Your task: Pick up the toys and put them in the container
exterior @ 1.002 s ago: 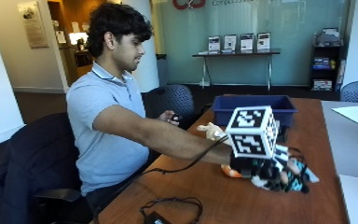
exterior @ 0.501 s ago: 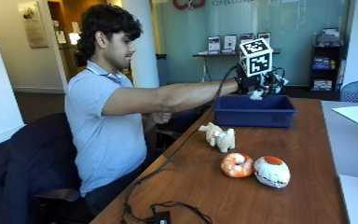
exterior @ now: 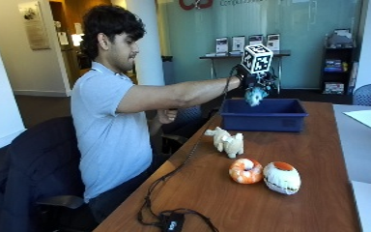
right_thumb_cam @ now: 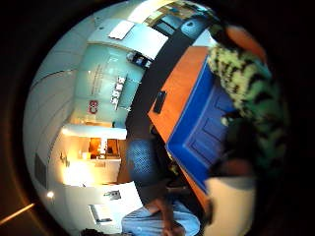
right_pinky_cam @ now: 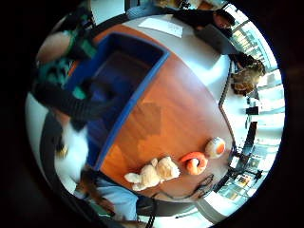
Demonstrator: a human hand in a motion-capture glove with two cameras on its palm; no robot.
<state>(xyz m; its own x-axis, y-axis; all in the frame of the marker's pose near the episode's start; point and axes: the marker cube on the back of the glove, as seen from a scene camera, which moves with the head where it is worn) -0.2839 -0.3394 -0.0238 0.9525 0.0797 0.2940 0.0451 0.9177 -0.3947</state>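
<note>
Green-and-black plush fabric marks the toy (exterior: 256, 95) that the person's gloved right hand (exterior: 253, 79) holds above the blue container (exterior: 263, 115), with the fingers closed round its upper part so that it dangles over the open bin. It looks light and soft, likely to squash and sag when pinched, so a hold round the body would probably serve better than one on a limb.

Three toys wait on the wooden surface (exterior: 314, 145), well apart from the container: a cream stuffed animal (exterior: 226, 140), an orange-and-white ring-shaped toy (exterior: 246, 170) and a rounded white-and-orange toy (exterior: 282, 177). All appear plush and unbreakable. The ring offers its rim to take, the round one would need fingers spread over its bulk, and the cream animal could be taken round its middle.

From the outside view, the hand's height over the bin and the seated person's reach are plain, but the bin's floor is hidden. The little finger side palm view looks down into the container (right_pinky_cam: 116, 80) and shows its interior apparently bare. The thumb side palm view shows the toy's striped fabric (right_thumb_cam: 241, 83) close against the palm.
</note>
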